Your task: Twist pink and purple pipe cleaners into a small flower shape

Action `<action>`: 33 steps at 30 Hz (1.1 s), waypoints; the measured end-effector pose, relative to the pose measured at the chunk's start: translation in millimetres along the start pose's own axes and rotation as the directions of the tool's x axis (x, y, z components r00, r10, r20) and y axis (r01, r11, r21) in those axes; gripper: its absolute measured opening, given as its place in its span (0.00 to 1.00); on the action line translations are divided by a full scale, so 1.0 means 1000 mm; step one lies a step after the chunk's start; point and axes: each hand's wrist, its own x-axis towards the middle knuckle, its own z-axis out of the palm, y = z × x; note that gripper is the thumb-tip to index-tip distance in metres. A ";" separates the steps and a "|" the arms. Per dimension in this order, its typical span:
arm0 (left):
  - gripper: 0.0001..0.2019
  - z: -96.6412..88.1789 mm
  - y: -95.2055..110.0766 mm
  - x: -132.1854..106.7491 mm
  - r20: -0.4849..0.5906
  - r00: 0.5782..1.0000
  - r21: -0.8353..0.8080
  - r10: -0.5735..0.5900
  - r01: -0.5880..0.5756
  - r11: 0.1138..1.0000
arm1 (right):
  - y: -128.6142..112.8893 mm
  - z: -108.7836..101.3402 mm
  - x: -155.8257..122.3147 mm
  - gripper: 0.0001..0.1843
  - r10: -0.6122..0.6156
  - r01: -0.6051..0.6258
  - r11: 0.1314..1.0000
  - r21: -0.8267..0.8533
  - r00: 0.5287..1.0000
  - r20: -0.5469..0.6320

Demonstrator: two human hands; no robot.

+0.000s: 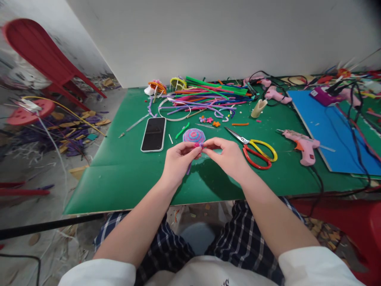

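Observation:
My left hand (178, 159) and my right hand (224, 153) meet over the green table, fingertips pinched together. Between them is a small pink and purple pipe cleaner piece (199, 145), mostly covered by the fingers. A purple pipe cleaner end (189, 169) hangs below my left fingers. Just beyond the fingertips lies a round, coiled disc (194, 136) in pink, blue and purple rings. Small pipe cleaner flowers (210, 120) in purple, pink and orange lie past it. To the right rest open scissors (253, 149) with one red and one yellow handle.
A phone (153, 134) and a green pipe cleaner piece (182, 130) lie left of the disc. Behind are a pile of pipe cleaners (205, 97) and a white hoop (174, 109). Rightward sit a pink glue gun (305, 147) with its cord and a blue board (315, 123).

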 end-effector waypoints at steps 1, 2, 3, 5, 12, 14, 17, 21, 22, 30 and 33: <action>0.11 0.000 0.000 0.000 0.018 1.000 0.000 -0.012 0.012 1.000 | 0.000 0.000 0.000 0.07 0.007 -0.007 1.000 0.030 1.000 0.014; 0.11 -0.001 0.001 0.000 0.042 0.999 0.004 -0.026 0.026 1.000 | 0.000 -0.001 0.001 0.07 0.012 -0.014 0.998 0.061 1.000 0.028; 0.11 -0.001 0.001 0.000 0.069 0.997 0.012 -0.040 0.040 0.999 | 0.000 -0.002 0.001 0.07 0.017 -0.020 0.996 0.087 0.999 0.039; 0.10 -0.002 0.001 0.000 0.112 0.992 0.037 -0.060 0.057 0.998 | 0.000 -0.003 0.002 0.07 0.027 -0.032 0.994 0.108 0.998 0.050; 0.09 -0.003 -0.002 0.001 0.118 0.992 0.089 -0.055 0.045 0.995 | 0.003 -0.004 0.003 0.09 0.023 -0.026 0.999 0.029 0.996 0.083; 0.08 -0.004 -0.003 0.001 0.121 0.991 0.093 -0.054 0.043 0.995 | 0.004 -0.005 0.003 0.09 0.013 -0.013 1.000 -0.003 0.994 0.107; 0.07 -0.005 -0.003 0.002 0.122 0.991 0.087 -0.062 0.051 0.995 | 0.004 -0.005 0.003 0.07 -0.013 0.019 0.999 -0.048 0.992 0.124; 0.06 -0.004 -0.003 0.001 0.092 0.995 0.086 -0.043 0.035 0.996 | 0.001 -0.002 0.002 0.06 -0.053 0.067 0.986 -0.154 0.994 0.092; 0.06 -0.003 -0.003 0.001 0.084 0.996 0.085 -0.037 0.030 0.996 | 0.000 -0.001 0.002 0.06 -0.066 0.079 0.980 -0.182 0.995 0.081; 0.06 -0.001 -0.002 0.000 0.096 0.995 0.013 -0.037 0.036 0.999 | -0.004 0.004 0.000 0.06 -0.099 0.093 0.971 -0.221 0.995 -0.014; 0.06 -0.001 -0.002 -0.001 0.111 0.992 -0.026 -0.059 0.063 0.998 | -0.004 0.005 -0.001 0.05 -0.103 0.092 0.974 -0.205 0.994 -0.041</action>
